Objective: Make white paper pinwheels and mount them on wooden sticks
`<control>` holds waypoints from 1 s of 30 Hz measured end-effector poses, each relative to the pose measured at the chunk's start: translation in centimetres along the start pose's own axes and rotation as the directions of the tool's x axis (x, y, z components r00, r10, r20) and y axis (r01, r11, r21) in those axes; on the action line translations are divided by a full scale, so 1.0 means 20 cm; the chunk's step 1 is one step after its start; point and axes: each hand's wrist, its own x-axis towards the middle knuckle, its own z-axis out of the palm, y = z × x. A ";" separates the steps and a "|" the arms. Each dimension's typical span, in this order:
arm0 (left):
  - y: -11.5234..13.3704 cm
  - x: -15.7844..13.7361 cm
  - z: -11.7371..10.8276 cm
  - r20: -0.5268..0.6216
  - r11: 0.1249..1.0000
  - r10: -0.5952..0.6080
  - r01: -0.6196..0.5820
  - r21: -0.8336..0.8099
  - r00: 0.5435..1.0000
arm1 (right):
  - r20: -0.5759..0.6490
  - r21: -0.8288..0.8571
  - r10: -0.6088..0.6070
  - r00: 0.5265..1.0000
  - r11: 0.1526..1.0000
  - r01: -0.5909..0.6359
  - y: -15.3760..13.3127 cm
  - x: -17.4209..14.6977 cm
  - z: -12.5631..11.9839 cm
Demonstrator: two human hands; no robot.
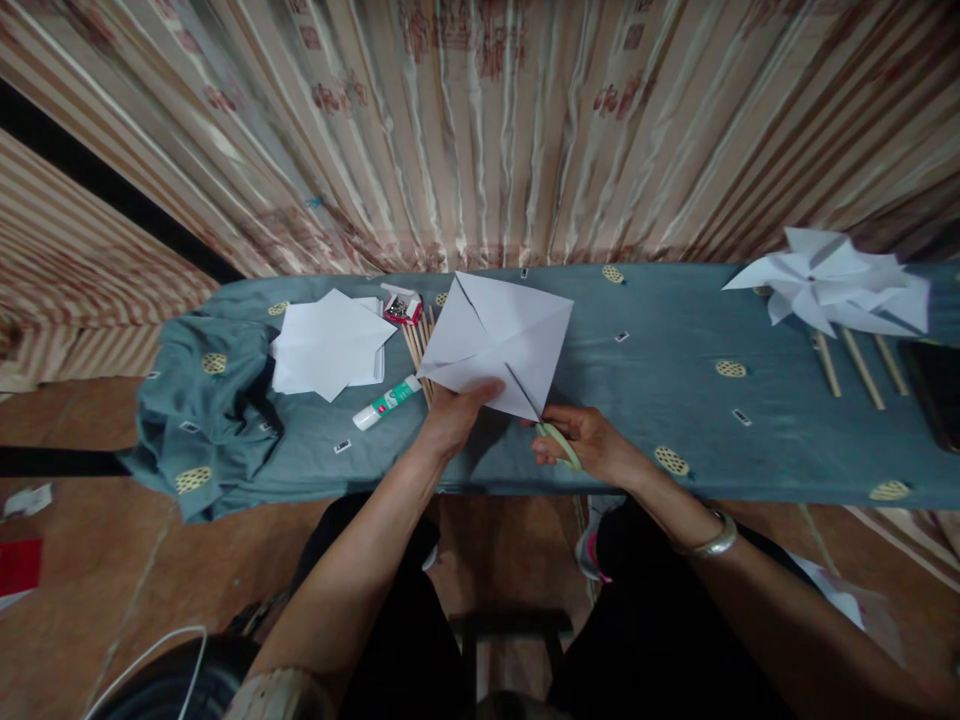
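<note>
My left hand (457,412) pinches the lower edge of a square sheet of white paper (517,325), thumb on top. Slits run in from the sheet's upper-left and left corners toward its middle, and creases cross it. In my right hand (589,440) is a pair of scissors (559,448) with light green handles. One dark blade lies over the paper at its lower right corner, pointing toward the centre; the other blade is hidden under the sheet. The paper is held above the cloth-covered table.
White paper squares (330,345), a glue stick (386,402), wooden sticks (414,350) and a small red box of metal pins (403,305) lie to the left. Paper pinwheels (832,280) on sticks and a dark device (934,390) sit at the right. A curtain (487,130) hangs behind the table (675,380).
</note>
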 end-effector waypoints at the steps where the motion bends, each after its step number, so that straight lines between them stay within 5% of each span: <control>1: 0.00 0.00 0.00 -0.001 1.000 -0.002 0.002 -0.002 1.000 | 0.005 -0.001 -0.004 1.000 1.000 0.004 0.00 0.00 0.00; 30: -0.01 -0.01 0.01 -0.002 1.000 -0.015 0.015 -0.026 1.000 | -0.021 -0.004 -0.004 1.000 1.000 0.003 0.00 0.01 0.01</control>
